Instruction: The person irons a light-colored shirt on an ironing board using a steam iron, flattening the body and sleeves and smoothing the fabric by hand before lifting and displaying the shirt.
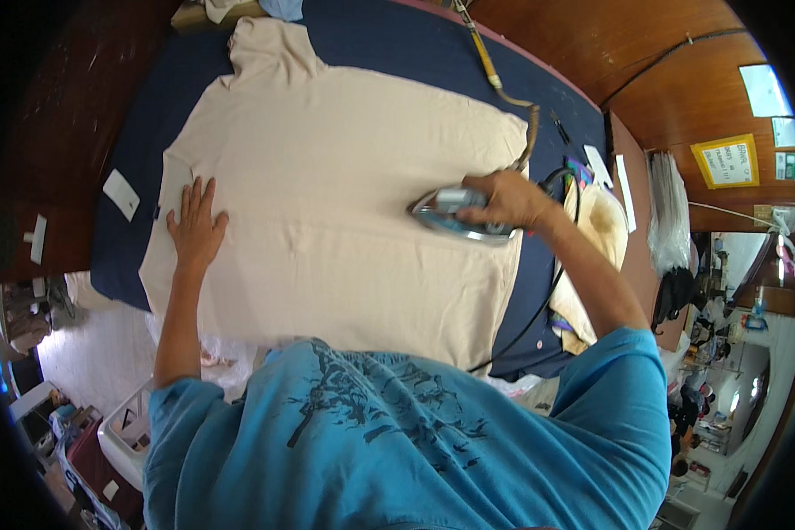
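Garment under inspection: a beige short-sleeved shirt [344, 141], spread across navy cloth [119, 256], its small dark neck label at the left edge. The left hand [197, 225] rests palm down near that label, fingers fanned, pinching nothing. The right hand [512, 199] is wrapped around the handle of a steam iron [446, 203], which sits over the shirt's right-hand part, nose pointing left; whether the soleplate bears fully flat cannot be told. In my judgement, sound practice calls for light tension from the left hand, well apart from the hot plate, with long, even strokes along the fabric and no pausing in one spot. Faint wrinkles near the right edge and the bunched upper sleeve [274, 49] would merit smoothing by hand first. The black cable [548, 296] and brown hose [533, 128] should be kept from dragging on the cloth
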A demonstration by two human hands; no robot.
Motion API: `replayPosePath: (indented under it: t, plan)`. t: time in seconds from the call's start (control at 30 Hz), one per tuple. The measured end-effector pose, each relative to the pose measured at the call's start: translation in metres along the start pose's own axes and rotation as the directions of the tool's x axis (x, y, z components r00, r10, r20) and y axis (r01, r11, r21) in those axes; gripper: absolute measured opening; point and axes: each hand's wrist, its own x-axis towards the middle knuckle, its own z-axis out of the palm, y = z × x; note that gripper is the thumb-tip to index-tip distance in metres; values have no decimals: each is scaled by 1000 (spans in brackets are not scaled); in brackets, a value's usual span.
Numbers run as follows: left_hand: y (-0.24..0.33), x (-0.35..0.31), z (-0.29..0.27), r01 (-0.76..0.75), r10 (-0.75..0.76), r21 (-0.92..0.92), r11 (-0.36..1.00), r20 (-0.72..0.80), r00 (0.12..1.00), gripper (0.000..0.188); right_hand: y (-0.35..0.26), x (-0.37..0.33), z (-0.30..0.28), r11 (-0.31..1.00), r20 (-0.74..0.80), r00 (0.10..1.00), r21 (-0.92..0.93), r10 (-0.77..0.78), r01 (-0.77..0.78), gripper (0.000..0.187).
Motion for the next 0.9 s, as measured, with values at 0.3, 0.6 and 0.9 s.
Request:
replayPosePath:
  t: [0.3,0.6,0.9]
  plan:
    - [124,144,-23,-586,462,-235,776,-420,781,40,35,85,-42,905,-299,855,110,424,-410,54]
    - [180,234,-40,-687,614,-230,689,-317,723,34,88,114,-65,944,-341,893,-43,293,-326,66]
    - [205,269,-47,-531,602,-457,714,12,798,30,50,108,-49,944,-363,873,66,325,-324,67]
